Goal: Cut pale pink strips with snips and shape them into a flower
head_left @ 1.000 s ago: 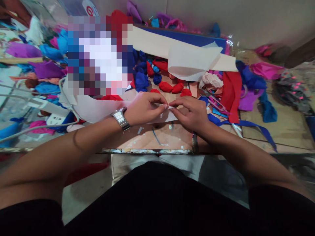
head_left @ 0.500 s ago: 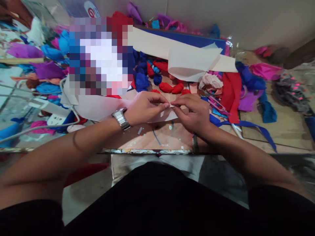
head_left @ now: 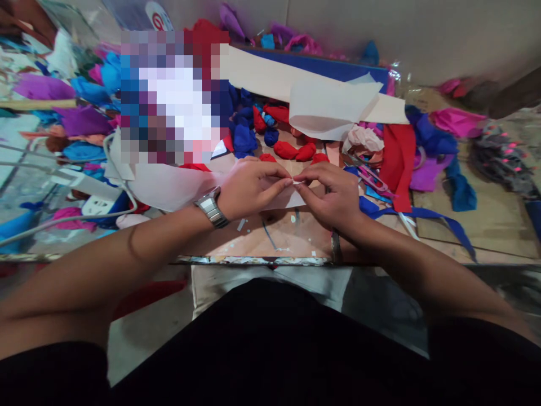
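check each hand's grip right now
Left hand: closed, pinching the white sheet.
Right hand: closed, pinching the same sheet.

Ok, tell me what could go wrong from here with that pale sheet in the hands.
First, the pale sheet looks thin, and the left hand and right hand seem to pinch only a small bit of it, so it might tear or slip there. Second, the metal watch sits close to the sheet and could snag it. Third, the grey cable loops near the sheet's left end and might catch it.
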`<state>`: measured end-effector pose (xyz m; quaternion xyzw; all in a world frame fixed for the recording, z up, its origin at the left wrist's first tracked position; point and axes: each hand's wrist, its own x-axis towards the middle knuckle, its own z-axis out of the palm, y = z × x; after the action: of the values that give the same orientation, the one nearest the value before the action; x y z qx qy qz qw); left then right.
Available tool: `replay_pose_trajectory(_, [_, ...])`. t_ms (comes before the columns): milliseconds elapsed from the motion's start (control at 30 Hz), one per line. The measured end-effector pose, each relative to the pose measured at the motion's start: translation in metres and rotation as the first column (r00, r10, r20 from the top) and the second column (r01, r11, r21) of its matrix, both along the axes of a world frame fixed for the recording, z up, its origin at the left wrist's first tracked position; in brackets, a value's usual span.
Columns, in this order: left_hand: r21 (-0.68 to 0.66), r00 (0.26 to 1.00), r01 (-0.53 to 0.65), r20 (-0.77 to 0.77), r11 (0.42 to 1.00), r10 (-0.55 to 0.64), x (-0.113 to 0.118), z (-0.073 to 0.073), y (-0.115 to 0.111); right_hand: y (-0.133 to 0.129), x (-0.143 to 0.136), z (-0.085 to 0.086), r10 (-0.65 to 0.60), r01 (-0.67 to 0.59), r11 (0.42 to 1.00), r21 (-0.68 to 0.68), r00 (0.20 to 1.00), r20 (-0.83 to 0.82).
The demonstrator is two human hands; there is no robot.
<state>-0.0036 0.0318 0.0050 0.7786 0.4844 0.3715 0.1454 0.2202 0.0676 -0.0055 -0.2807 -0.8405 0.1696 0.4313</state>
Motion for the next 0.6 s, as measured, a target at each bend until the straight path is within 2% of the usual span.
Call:
replay_pose_trajectory(200, [0.072,0.996,-0.013,-0.088,0.997,0.019,0.0021,-0.0023,-0.0004,-0.0016,-0.0011,0.0017,-0.011,0.011,1.0,-0.028,1.0,-0.001])
replay_pose_trajectory(433, [0.18,0.987,0.021,-0.162,0.983,0.009,0.0034,-0.0076,0.0023,-0.0039,-0.0038,0.0013,-0.023,0.018,0.984,-0.177,0.999,-0.027])
replay_pose_trajectory(600, [0.17,0.987,0.014,-0.163,0.985,0.014,0.0051,-0.006,0.0011,-0.0036,-0.0045,-0.0004,-0.004,-0.007,0.967,-0.256,0.999,-0.044])
